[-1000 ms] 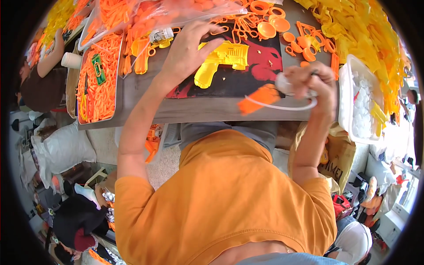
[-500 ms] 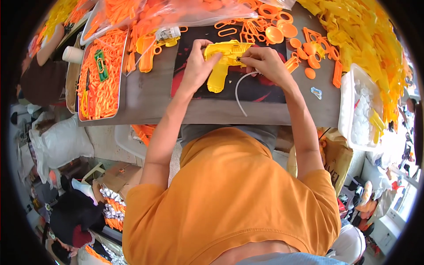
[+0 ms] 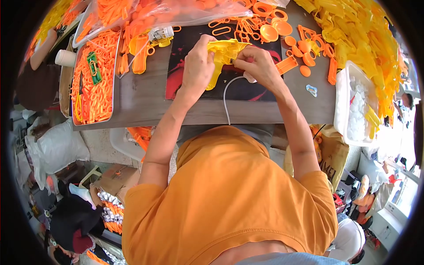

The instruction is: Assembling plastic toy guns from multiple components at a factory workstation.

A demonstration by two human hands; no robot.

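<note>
My left hand (image 3: 198,64) grips a yellow plastic toy gun shell (image 3: 226,47) by its left end, thumb and fingers closed around it. The shell's handle slants down toward me over the dark mat (image 3: 181,73). At the middle of the shell, my right hand (image 3: 258,66) has its fingertips pinched on a small dark part. A thin white tube (image 3: 225,99) curves from a white piece (image 3: 249,78) under the right palm down to the table's front edge. What the tube joins is hidden by the hand.
A metal tray (image 3: 112,95) of small orange parts, with a green piece (image 3: 94,67) on top, stands at left. Orange cups and rings (image 3: 282,27) lie behind my right hand. At right are a white bin (image 3: 345,101) of clear parts and heaped yellow shells (image 3: 353,39).
My left thumb has shifted from the shell's inner face toward its edge, and the shell has tilted. My right fingertips have moved slightly left, and the white tube has swung left.
</note>
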